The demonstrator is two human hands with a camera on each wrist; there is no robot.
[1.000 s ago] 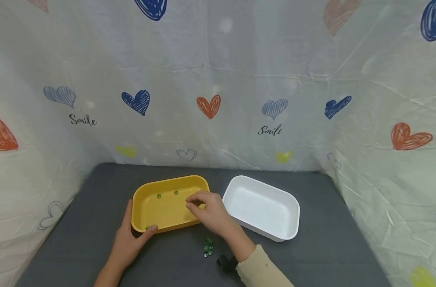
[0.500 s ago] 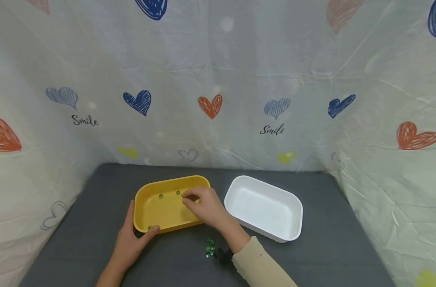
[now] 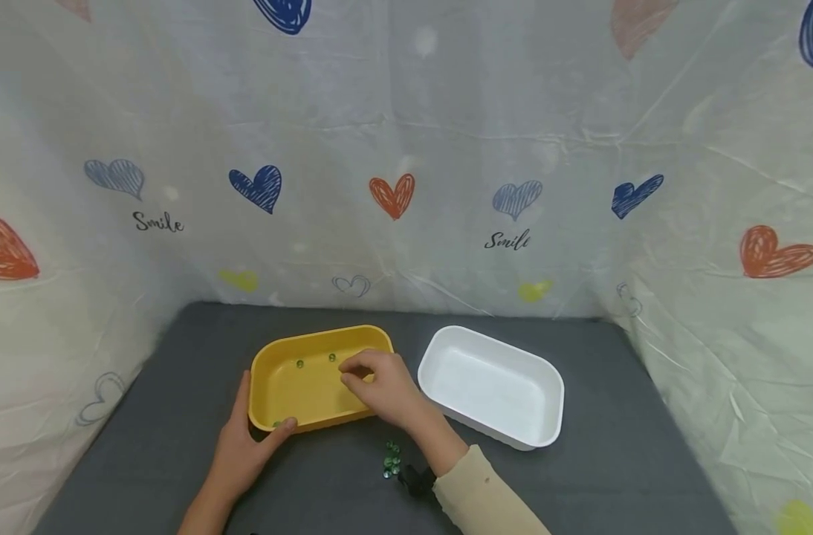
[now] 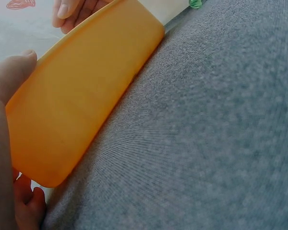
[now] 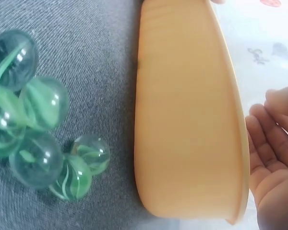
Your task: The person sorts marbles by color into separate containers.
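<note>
A yellow rectangular tray (image 3: pixel 316 379) stands on the dark grey cloth, with green glass marbles in it: one marble (image 3: pixel 300 364) and another marble (image 3: pixel 331 358) toward the back, and one marble (image 3: pixel 277 424) by the near left corner. My left hand (image 3: pixel 241 446) grips that corner, thumb (image 4: pixel 24 60) on the near rim and fingers round the left end. Over the tray's right part hovers my right hand (image 3: pixel 380 383); thumb and forefinger tips are slightly apart, and no marble shows between them. Several green-swirled marbles (image 5: pixel 44 103) lie clustered on the cloth before the tray.
To the right of the yellow tray stands a white rectangular tray (image 3: pixel 493 390) with nothing visible in it. A black wrist device (image 3: pixel 416 480) sits beneath the right forearm near the loose marbles. A heart-printed curtain (image 3: pixel 440 148) encloses the back and sides.
My right hand has shifted slightly left over the yellow tray and then stayed there. The left hand keeps its grip. The marble near the left thumb has moved very slightly.
</note>
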